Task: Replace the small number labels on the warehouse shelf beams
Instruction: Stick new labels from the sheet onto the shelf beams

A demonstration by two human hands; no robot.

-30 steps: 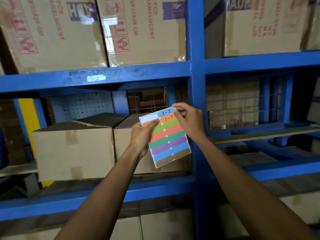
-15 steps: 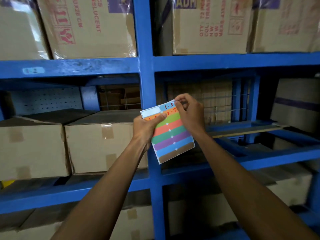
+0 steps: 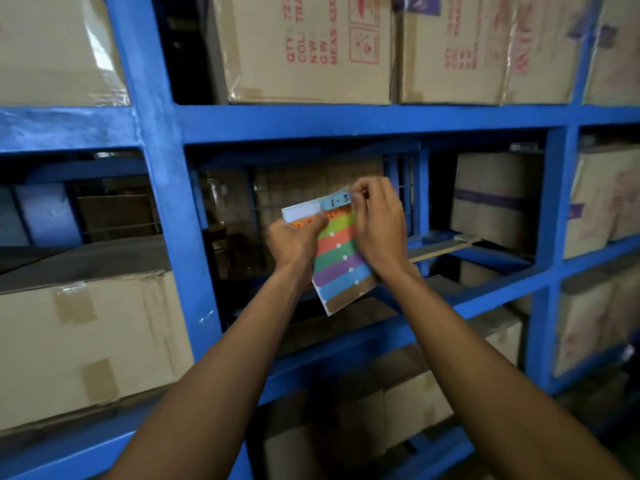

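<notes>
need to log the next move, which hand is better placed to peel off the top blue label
Right. The right hand already pinches the blue label at its end, while the left hand grips the label sheet, steadying it.

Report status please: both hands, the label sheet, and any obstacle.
Left hand grips sticker sheet. Right hand pinches light-blue label at sheet's top, peeling. Not yet on the beam. Nothing between hands and beam.

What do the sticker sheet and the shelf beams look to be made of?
Sticker sheet: probably paper, coloured matte label strips on white backing; its top blue label bends where the right hand pinches it. Shelf beams: apparently metal under glossy blue paint, with light sheen and small scuffs.
</notes>
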